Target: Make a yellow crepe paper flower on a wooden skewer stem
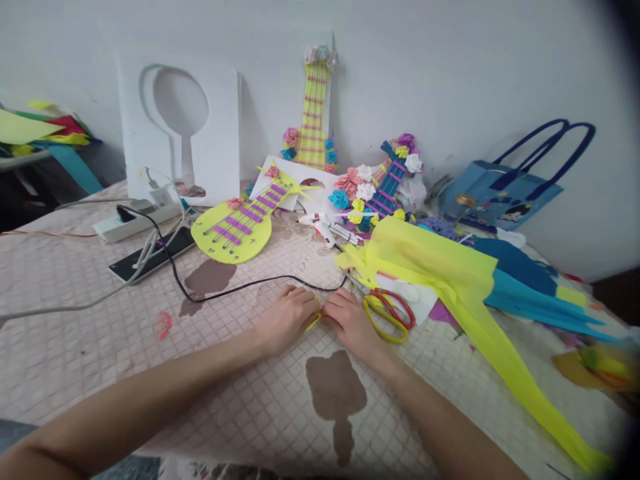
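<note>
My left hand and my right hand meet low over the middle of the table, fingers bent and closed. Between them shows a small strip of yellow crepe paper, pinched at the fingertips of both; the fingers hide most of it. Just right of my right hand lie scissors with yellow handles and another pair with red handles. Behind them a large sheet of yellow crepe paper spreads toward the right edge. A white glue gun rests beyond my hands.
A yellow paper lute lies at the left back, near a power strip and a phone. A black cord crosses behind my hands. Decorated instruments, a cut-out white board and a blue bag stand by the wall.
</note>
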Available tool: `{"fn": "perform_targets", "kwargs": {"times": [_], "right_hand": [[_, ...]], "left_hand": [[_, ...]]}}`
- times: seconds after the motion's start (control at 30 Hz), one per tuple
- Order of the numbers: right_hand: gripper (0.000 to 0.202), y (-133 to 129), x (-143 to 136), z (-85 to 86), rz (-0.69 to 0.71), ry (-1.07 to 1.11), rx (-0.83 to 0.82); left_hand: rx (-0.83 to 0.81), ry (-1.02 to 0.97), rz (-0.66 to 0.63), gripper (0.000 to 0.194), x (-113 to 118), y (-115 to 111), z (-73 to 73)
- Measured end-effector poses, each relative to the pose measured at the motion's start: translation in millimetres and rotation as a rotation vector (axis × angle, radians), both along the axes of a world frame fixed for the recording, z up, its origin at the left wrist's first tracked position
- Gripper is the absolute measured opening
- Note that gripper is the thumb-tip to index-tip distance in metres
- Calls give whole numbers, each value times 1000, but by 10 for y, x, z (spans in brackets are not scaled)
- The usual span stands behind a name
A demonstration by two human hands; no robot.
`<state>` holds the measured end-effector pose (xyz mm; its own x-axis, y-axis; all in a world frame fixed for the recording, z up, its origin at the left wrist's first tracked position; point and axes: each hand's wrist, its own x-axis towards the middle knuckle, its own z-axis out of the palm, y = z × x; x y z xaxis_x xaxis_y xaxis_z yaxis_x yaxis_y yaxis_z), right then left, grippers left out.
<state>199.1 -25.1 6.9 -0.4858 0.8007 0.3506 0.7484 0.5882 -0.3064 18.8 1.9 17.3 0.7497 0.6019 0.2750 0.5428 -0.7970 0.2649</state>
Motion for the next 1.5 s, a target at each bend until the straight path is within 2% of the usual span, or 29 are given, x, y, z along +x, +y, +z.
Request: {"fn": "perform_targets", "kwargs": {"times": [0.23, 0.37, 0.53, 0.67, 0.87, 1.0, 1.13, 1.27, 1.5], "right_hand": [[6, -45, -13, -57, -77, 69, -105], [7, -41, -23, -95, -106, 86, -139], [10, -2, -8, -186, -81, 97, -139], [12, 3, 32, -249, -29, 104, -93], [11, -19, 109, -271, -23, 127, -98], [10, -20, 107, -231, -26, 126, -105], [16, -26, 68, -186, -32, 140, -49], [22, -43, 39, -189, -30, 162, -85], [14, -20, 22, -260, -71, 249, -162]], "left_hand": [[-23, -31, 42, 15, -4, 7, -67], [-76, -90, 85, 10, 25, -14, -110], [-180, -49, 142, 9, 31, -17, -99], [-230, -65, 130, 5, 26, 4, -128], [-156, -107, 49, 9, 41, 12, -172], [-113, -107, 41, 13, 38, 17, -180], [-51, -127, 16, 17, 16, 22, -142], [2, -101, -6, 19, -27, 30, -83], [-36, -82, 39, 15, -56, 76, -149]]}}
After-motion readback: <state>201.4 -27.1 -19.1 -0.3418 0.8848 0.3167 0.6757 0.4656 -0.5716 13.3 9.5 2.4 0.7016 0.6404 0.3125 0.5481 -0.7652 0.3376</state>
